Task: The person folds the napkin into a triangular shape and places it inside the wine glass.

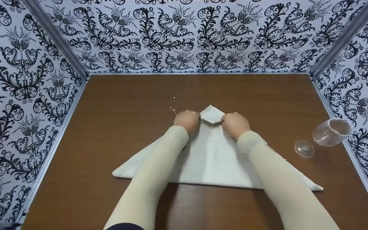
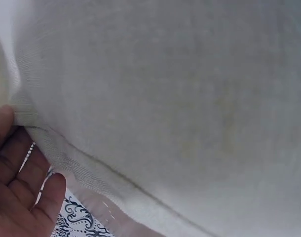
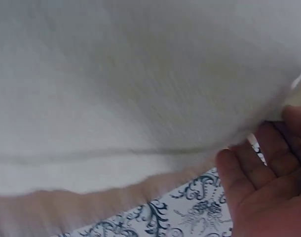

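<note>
A white cloth napkin (image 1: pixel 217 159), folded into a large triangle, lies on the brown table with its long edge toward me and its peak pointing away. Near the peak, my left hand (image 1: pixel 187 121) pinches the left slanting edge. Across from it, my right hand (image 1: pixel 235 124) pinches the right edge. Between the hands the tip (image 1: pixel 212 114) forms a small diamond-shaped flap. In the left wrist view, thumb and finger grip the hemmed edge of the cloth (image 2: pixel 155 98). The right wrist view likewise has the cloth edge (image 3: pixel 131 98) pinched, the other fingers loosely bent below it.
To the right, a clear stemmed glass (image 1: pixel 326 135) stands near the table's side edge, beyond my right forearm. Small light flecks (image 1: pixel 173 109) show on the table (image 1: pixel 123 105) just beyond my left hand. Patterned panels (image 1: pixel 177 38) enclose the back and both sides.
</note>
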`<state>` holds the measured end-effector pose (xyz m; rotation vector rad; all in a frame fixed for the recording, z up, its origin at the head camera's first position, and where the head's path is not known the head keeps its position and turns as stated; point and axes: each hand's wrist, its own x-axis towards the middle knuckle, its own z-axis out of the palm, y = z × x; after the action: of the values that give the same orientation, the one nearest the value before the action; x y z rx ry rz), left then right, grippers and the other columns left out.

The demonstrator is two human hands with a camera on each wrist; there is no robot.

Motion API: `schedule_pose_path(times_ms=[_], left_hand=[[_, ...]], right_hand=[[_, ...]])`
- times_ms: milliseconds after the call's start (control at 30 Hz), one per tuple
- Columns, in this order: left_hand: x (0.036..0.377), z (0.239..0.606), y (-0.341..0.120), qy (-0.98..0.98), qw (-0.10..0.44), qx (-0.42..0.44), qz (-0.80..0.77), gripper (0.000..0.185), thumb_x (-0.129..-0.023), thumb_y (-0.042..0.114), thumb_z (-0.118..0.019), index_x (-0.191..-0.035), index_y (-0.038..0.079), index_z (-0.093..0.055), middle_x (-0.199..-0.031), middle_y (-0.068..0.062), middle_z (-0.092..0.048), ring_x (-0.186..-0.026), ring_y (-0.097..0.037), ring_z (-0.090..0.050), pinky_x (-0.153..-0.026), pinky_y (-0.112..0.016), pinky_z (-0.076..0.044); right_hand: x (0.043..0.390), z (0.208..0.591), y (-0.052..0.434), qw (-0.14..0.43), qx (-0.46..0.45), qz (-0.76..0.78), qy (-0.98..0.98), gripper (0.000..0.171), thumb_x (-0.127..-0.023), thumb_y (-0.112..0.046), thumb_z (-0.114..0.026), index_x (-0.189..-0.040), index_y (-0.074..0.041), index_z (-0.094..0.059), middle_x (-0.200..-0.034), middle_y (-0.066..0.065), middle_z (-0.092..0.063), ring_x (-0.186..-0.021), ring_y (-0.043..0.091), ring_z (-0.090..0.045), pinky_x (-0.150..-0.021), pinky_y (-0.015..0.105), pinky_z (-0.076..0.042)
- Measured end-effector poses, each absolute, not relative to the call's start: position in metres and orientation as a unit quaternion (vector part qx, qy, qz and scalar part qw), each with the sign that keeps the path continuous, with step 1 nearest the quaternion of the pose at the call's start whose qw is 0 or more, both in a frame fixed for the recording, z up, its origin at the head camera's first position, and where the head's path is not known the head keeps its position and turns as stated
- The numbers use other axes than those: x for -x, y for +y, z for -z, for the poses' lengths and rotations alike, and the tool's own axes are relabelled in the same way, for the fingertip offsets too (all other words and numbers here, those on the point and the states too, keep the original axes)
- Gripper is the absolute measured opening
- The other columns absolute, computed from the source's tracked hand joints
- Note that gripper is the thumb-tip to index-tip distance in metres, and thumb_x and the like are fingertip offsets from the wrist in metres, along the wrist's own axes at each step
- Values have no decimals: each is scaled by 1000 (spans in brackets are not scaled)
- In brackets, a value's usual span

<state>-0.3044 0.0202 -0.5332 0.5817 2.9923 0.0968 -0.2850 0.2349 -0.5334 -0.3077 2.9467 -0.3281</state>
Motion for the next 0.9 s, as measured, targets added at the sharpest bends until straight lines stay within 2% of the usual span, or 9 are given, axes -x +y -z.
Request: schedule_pose_path(times_ms=[233,433,567,667,900], left_hand=[[301,536,21,979,41,-197,-44,26,-103,11,-58,-111,20,-81,-114,-4,-76,-110,-28,-72,-94,-46,-60],[300,538,23,980,45,-192,-31,23,-102,12,-59,-107,20,-80,-108,-3,-80,-104,-26,-76,-88,-48,-62],[296,533,22,975,52,-217,-11,25,-102,12,-56,-104,18,-80,-101,-3,-81,-97,-27,-77,-82,-47,-64],[294,527,21,973,63,-224,-9,25,-103,12,-56,-105,18,-80,-102,-2,-81,-97,-26,-77,-81,-46,-64],[304,526,23,984,43,-161,-63,23,-107,17,-58,-114,23,-80,-109,1,-81,-101,-23,-77,-86,-44,-63]], right_hand=[[284,536,236,70,101,103,987,27,-106,-14,-56,-113,-9,-81,-115,13,-80,-107,39,-75,-90,58,-60],[281,539,236,77,103,104,986,27,-106,-14,-55,-113,-9,-81,-114,14,-80,-107,39,-75,-91,58,-60],[277,538,237,79,117,99,985,27,-105,-12,-54,-108,-8,-81,-108,14,-80,-103,39,-75,-95,58,-58],[275,534,238,76,122,94,985,27,-105,-12,-55,-106,-8,-81,-105,14,-80,-100,40,-75,-94,58,-58],[281,529,234,44,86,130,987,31,-106,-14,-50,-113,-7,-80,-117,17,-78,-106,42,-74,-87,59,-60]])
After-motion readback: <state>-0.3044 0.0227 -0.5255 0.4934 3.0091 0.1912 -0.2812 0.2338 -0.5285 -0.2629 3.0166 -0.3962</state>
